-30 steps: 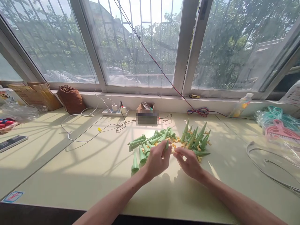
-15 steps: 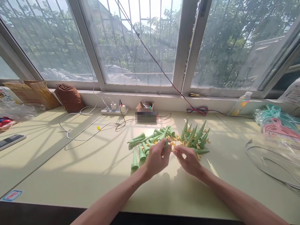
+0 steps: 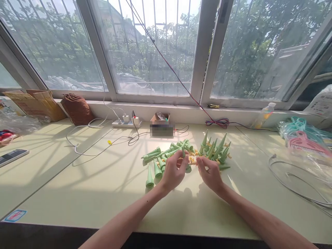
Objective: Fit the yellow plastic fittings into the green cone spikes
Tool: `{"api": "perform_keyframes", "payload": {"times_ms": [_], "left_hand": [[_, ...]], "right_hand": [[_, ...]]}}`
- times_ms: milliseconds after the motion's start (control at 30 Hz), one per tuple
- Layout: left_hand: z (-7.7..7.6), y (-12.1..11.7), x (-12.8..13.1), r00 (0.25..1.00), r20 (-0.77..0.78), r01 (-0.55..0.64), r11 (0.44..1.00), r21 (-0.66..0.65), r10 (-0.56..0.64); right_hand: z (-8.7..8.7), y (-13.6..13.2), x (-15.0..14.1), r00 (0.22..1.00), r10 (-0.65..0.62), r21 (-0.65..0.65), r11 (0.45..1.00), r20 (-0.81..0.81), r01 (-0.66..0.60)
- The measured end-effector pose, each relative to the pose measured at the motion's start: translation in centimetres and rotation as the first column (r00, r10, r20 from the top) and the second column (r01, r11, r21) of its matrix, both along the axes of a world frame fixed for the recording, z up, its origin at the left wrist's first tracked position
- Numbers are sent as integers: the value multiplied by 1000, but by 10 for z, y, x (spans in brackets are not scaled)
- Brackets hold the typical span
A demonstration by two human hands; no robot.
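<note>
My left hand [image 3: 174,170] is closed around a green plastic cone-shaped spike [image 3: 183,151]; its narrow end points up past the fingers and its wide end shows below them. To its right, my right hand [image 3: 210,173] has thumb and fingertips pinched together, and whatever is between them is too small to make out. Small yellow-orange plastic pieces [image 3: 192,160] lie just behind and between the fingertips. Left of my hands, a pile of green spikes [image 3: 157,169] lies mostly flat. Behind my right hand, several spikes with yellow pieces attached [image 3: 219,148] stand point up in a cluster.
Against the window wall are a small open carton [image 3: 160,119], a power strip [image 3: 126,121] with cables and a brown drawstring bag [image 3: 77,110]. At right stand a bottle [image 3: 264,116], bagged pink and teal brushes [image 3: 307,141] and a grey cable [image 3: 287,183]. A phone-like device [image 3: 13,156] lies left.
My right hand has drawn slightly right and up, widening the gap between the hands. My left hand has tilted the spike a little, so its wide end now shows below the fingers.
</note>
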State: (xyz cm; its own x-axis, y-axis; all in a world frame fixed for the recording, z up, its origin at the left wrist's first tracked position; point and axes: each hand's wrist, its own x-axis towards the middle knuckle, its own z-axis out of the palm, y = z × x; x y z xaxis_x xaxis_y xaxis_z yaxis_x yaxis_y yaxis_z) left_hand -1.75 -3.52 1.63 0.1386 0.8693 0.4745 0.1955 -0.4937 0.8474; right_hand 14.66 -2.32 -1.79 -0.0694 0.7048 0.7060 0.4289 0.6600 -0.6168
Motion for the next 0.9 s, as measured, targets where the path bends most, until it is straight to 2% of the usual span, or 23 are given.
{"api": "perform_keyframes", "payload": {"times_ms": [133,433,667,900], "left_hand": [[-5,2,1,997,-83,4,1000,29,-1],[-17,2,3,944,-326,114,980,164,-56],[-27,6,3,912,-398,173,972,159,-97],[-23,1,3,896,-440,143,978,152,-62]], "right_hand": [[1,-2,1,996,-63,16,998,-70,64],[3,-10,-3,1000,-2,181,983,-19,6],[6,-10,-4,999,13,149,989,38,-18],[4,-3,-2,999,-13,100,995,52,8]]}}
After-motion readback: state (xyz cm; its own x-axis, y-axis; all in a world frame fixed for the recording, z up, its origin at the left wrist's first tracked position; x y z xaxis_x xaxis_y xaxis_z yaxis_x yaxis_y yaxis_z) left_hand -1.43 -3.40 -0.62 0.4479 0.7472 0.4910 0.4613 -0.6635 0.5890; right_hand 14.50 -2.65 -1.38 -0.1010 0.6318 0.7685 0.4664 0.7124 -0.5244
